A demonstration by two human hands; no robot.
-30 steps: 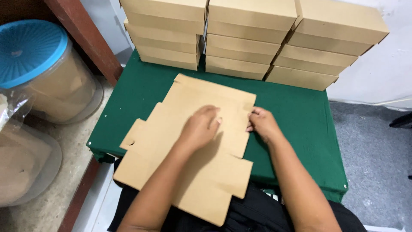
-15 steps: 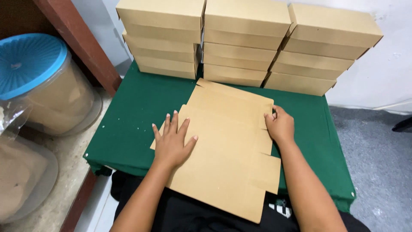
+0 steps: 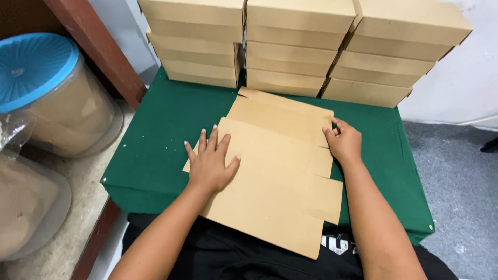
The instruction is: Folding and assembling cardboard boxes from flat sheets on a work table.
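Observation:
A flat brown cardboard box blank (image 3: pixel 275 171) lies on the green cloth-covered table (image 3: pixel 155 140), its near end hanging over the table's front edge above my lap. My left hand (image 3: pixel 210 163) presses flat on the blank's left side, fingers spread. My right hand (image 3: pixel 343 141) grips the blank's right edge, fingers curled around a side flap. The left side panels are folded inward under my left palm.
Three stacks of folded brown cardboard boxes (image 3: pixel 298 49) stand along the table's far edge. A clear plastic tub with a blue lid (image 3: pixel 46 88) sits at the left on a stone ledge. A reddish wooden post (image 3: pixel 98 46) rises beside it. Grey floor lies to the right.
The left flaps of the blank were folded inward. My left hand slid from the middle to the left side; my right hand moved to the right edge.

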